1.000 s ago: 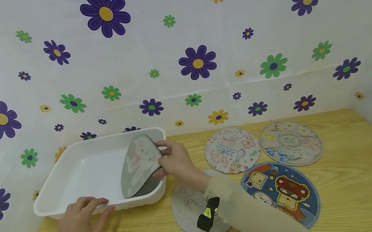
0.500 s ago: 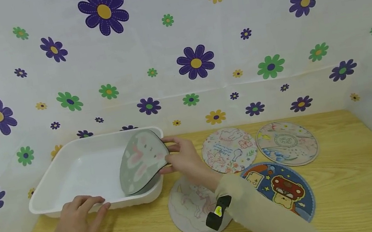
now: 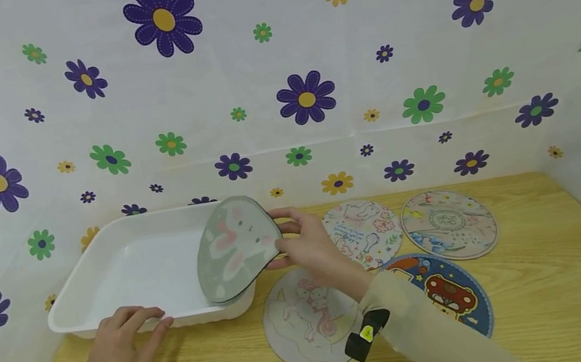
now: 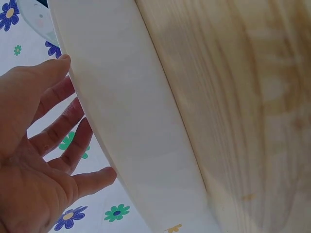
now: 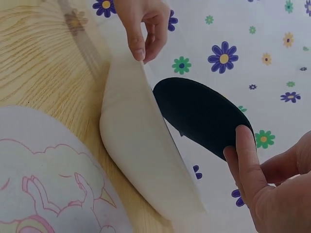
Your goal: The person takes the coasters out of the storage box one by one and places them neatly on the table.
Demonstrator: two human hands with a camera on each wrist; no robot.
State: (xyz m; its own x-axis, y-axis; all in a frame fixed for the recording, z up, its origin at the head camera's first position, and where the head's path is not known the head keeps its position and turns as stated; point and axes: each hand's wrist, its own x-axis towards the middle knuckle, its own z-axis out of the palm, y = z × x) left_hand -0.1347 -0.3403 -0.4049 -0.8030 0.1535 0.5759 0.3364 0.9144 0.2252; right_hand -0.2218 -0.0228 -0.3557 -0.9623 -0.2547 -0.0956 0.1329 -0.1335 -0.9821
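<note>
My right hand [image 3: 303, 240] pinches the edge of a round grey-green mouse pad [image 3: 237, 241] printed with a pale rabbit. Tilted and slightly bent, the pad hangs over the right end of a white plastic basin [image 3: 74, 300]. Its black underside faces the right wrist view, where the right hand [image 5: 272, 184] has fingers on that back. My left hand [image 3: 121, 344] holds the basin's front rim, fingers over the edge and thumb on the near side. In the left wrist view, the left hand [image 4: 53, 136] reaches along the same rim.
Right of the basin, several round printed pads lie flat: a pale unicorn pad [image 3: 309, 325], a floral pad [image 3: 365, 229], a beige pad [image 3: 450, 224] and a blue bear pad [image 3: 473, 291], partly under the right sleeve. A flowered cloth [image 3: 240, 55] stands behind the wooden table [image 3: 558, 264].
The right hand has drawn the rabbit mouse pad rightward and up, out past the basin's right end. The left hand has stayed on the rim. More of the unicorn pad shows.
</note>
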